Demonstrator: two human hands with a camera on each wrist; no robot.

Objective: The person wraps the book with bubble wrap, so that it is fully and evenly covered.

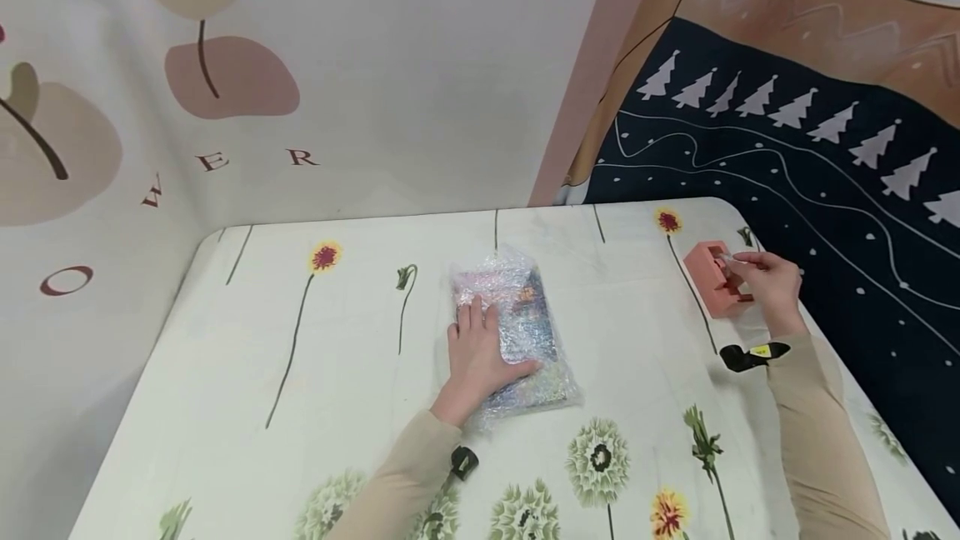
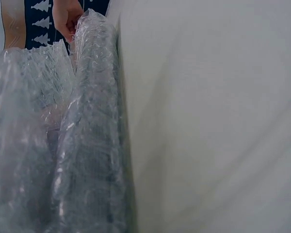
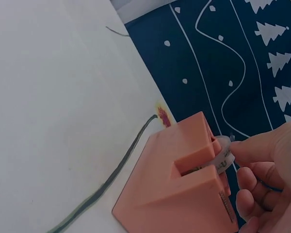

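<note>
A flat, colourful item wrapped in bubble wrap (image 1: 528, 332) lies near the middle of the table. My left hand (image 1: 477, 359) rests on its left part with the fingers spread and the thumb stretched to the right. Close up, the bubble wrap (image 2: 89, 131) shows a puffed, folded edge. At the table's right side stands a coral-pink tape dispenser (image 1: 707, 277), its cutter edge turned toward my right hand (image 1: 772, 286). That hand pinches the end of the clear tape (image 3: 225, 154) between thumb and finger, and the other fingers curl below.
The table is covered by a white flower-print cloth (image 1: 360, 390). Behind it rises a pale printed curtain (image 1: 405, 82). A dark blue cloth with white trees (image 1: 847, 207) hangs along the right edge, close beside the dispenser.
</note>
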